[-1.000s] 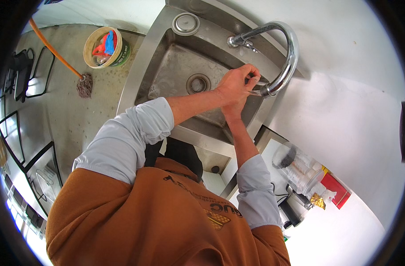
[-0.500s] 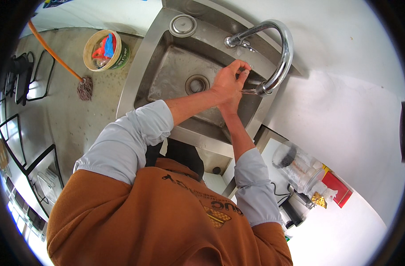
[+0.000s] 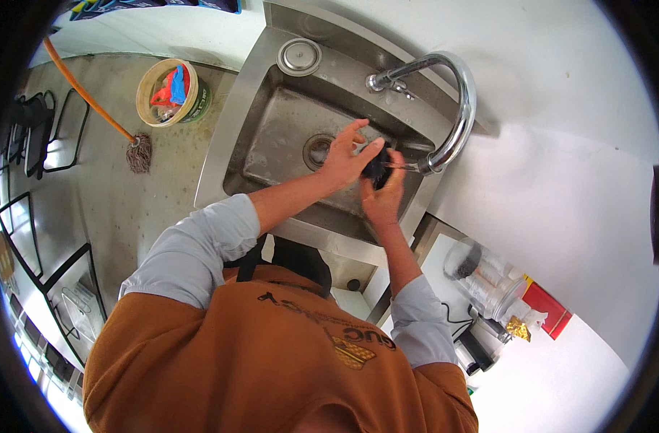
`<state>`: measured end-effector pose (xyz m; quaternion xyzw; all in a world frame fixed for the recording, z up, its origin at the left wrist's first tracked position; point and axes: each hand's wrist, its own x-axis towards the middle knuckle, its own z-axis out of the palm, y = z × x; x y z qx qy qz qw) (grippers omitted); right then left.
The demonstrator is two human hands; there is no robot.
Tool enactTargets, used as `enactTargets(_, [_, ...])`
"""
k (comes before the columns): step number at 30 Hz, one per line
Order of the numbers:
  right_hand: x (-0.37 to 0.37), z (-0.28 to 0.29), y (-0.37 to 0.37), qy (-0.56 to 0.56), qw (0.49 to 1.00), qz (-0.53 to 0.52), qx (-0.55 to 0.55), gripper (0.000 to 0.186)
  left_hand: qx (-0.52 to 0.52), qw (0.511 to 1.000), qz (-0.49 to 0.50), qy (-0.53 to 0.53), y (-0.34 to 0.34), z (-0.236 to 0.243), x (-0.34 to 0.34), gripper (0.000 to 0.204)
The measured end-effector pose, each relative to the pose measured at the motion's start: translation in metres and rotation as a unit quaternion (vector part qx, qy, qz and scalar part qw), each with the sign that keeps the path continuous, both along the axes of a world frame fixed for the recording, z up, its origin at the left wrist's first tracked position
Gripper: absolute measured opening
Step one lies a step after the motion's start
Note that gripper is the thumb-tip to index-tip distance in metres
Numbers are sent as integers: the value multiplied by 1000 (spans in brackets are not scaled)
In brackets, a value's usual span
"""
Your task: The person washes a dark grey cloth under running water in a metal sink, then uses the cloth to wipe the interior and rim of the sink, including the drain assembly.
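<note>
Over the metal sink (image 3: 272, 123), my right hand (image 3: 387, 198) grips a small black object (image 3: 378, 167), with its fingers curled around it. What kind of object it is, I cannot make out. My left hand (image 3: 344, 157) is against or just beside that object, its fingers stretched out and apart. Water seems to come from the spout of the curved chrome faucet (image 3: 463, 94) toward the black object. Below my left hand lies the round drain (image 3: 318, 150), partly covered by it.
A round metal lid (image 3: 299, 56) sits on the sink's far left corner. On the floor to the left stand a bucket (image 3: 147, 94) with red and blue items and a mop (image 3: 138, 153). A clear jar (image 3: 499, 289) and a red box (image 3: 548, 307) lie on the right.
Both hands have come down and nearer to me. The left hand has spread its fingers and moved left, and the black object, hidden before, now shows between the hands.
</note>
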<state>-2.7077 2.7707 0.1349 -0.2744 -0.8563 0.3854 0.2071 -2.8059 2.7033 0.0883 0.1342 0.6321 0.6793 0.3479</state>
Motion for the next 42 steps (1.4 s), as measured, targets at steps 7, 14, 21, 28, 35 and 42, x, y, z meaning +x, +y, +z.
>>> enactTargets(7, [-45, -19, 107, 52, 975, -122, 180, 36, -59, 992, -88, -65, -50, 13, -37, 58])
enactTargets(14, [-77, -18, 85, -54, 973, -11, 223, 45, -120, 980, -155, -34, -68, -11, -35, 47])
enactTargets(21, [-49, 4, 66, -31, 987, 96, 123, 43, -109, 967, -95, 211, -62, 34, -94, 26])
enactTargets(28, [-69, -16, 72, 34, 983, -22, 179, 45, -257, 805, 5, 535, -54, 49, -188, 54])
enactTargets(35, [-113, 0, -2, 48, 978, 58, 194, 53, -329, 750, -115, 563, -50, 38, -200, 70])
enactTargets(42, [-181, -19, -3, -28, 965, 40, 256, 54, -258, 808, -78, 524, -67, 41, -214, 46])
